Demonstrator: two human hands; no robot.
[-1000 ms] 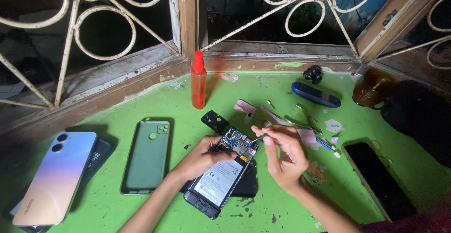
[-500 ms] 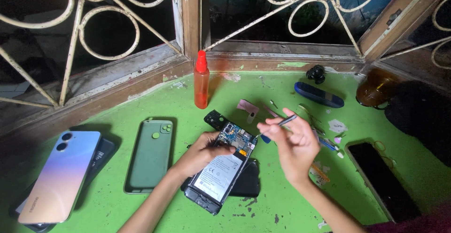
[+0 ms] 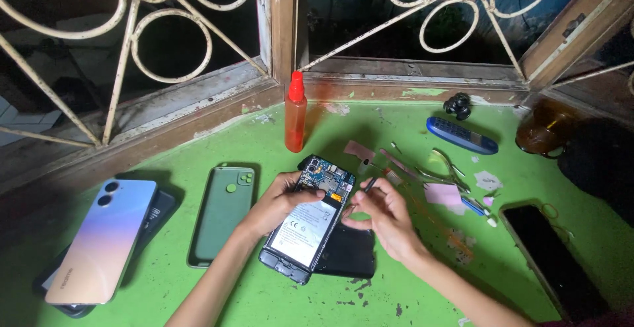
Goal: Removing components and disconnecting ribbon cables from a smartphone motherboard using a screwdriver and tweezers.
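An opened phone [image 3: 307, 225], its back removed and its battery and circuit board exposed, is laid on the green table [image 3: 409, 294], in front of the orange bottle [image 3: 295, 114]. Its left edge is gripped by the left hand [image 3: 277, 201]. A thin tool [image 3: 365, 188] is pinched between the fingers of the right hand [image 3: 383, 218], just right of the phone. A green case [image 3: 222, 213] is seen left of the phone.

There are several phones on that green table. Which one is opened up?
The opened phone between the left hand and the right hand: its battery and circuit board show. The pastel phone and the black-screened phone are closed.
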